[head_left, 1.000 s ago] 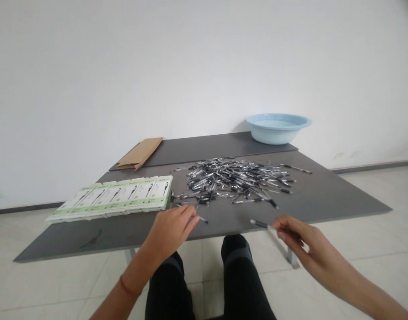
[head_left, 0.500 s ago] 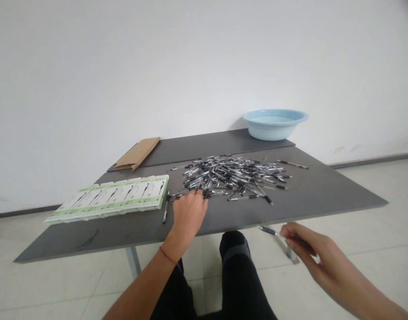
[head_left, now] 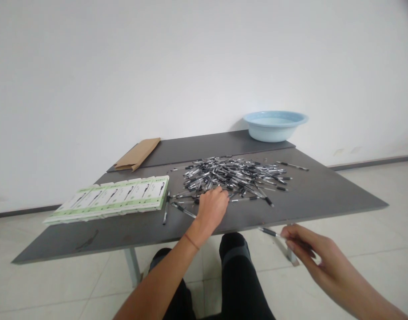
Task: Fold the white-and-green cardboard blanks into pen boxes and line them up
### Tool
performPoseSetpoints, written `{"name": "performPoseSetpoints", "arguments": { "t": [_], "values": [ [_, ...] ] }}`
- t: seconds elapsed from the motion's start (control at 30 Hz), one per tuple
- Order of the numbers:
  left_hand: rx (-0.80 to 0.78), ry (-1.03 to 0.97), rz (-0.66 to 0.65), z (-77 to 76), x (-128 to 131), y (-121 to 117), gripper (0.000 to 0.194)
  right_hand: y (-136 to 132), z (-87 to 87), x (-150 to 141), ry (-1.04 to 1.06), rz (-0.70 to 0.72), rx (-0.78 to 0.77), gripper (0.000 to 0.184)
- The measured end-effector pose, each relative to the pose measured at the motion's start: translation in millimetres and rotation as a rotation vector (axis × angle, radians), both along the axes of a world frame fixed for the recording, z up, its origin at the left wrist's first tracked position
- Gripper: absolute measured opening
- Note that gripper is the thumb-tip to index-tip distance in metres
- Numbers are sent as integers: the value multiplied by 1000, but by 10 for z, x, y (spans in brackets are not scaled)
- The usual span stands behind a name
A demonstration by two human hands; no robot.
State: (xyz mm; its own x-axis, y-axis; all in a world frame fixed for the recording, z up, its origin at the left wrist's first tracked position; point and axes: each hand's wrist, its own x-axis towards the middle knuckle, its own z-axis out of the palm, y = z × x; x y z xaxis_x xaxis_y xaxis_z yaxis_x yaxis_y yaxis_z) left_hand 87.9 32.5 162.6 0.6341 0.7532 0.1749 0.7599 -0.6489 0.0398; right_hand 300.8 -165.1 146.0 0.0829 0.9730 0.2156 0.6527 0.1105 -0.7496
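My right hand [head_left: 305, 242] pinches a clear pen with a black grip [head_left: 268, 231], held out past the table's front edge with its tip toward the left. At the near side of a heap of similar pens [head_left: 228, 173], my left hand [head_left: 213, 205] is turned palm down with its fingers curled together. The fingertips are hidden among the pens, so what they hold, if anything, does not show. Left of this hand, one loose pen [head_left: 184, 210] lies slantwise, and another pen [head_left: 166, 207] lies beside the green-and-white boxes.
Several flat green-and-white boxes [head_left: 113, 198] with pen pictures lie in a row on the left of the dark table [head_left: 337, 191]. Behind them is a brown paper bag [head_left: 139, 153]. A light blue basin [head_left: 273, 129] stands at the back right, near the wall.
My left hand has left a pen by the boxes and moved right along the heap's near edge. My right hand, still with its pen, has shifted slightly right and down.
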Motion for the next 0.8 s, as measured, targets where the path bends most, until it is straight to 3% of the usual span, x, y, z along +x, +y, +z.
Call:
{"name": "performPoseSetpoints", "arguments": {
  "t": [0.13,0.3,0.4,0.47,0.63,0.8],
  "values": [
    [-2,-68,22,-22,78,29,21,-50,9,23,-21,7,0,21],
    [-54,-233,-2,39,-243,-132,20,72,-26,150,-183,15,89,16],
    [-424,-483,-235,-78,-462,-291,33,398,-121,134,-323,48,199,21],
    [-580,-535,-293,-213,-579,-377,45,667,-218,72,-398,39,218,20],
    [-587,-572,-244,-441,-805,-395,43,1109,-418,-132,-574,67,199,18],
    [-680,-614,-306,-482,-926,-256,49,1105,-347,-178,-655,71,246,28]
  ]
}}
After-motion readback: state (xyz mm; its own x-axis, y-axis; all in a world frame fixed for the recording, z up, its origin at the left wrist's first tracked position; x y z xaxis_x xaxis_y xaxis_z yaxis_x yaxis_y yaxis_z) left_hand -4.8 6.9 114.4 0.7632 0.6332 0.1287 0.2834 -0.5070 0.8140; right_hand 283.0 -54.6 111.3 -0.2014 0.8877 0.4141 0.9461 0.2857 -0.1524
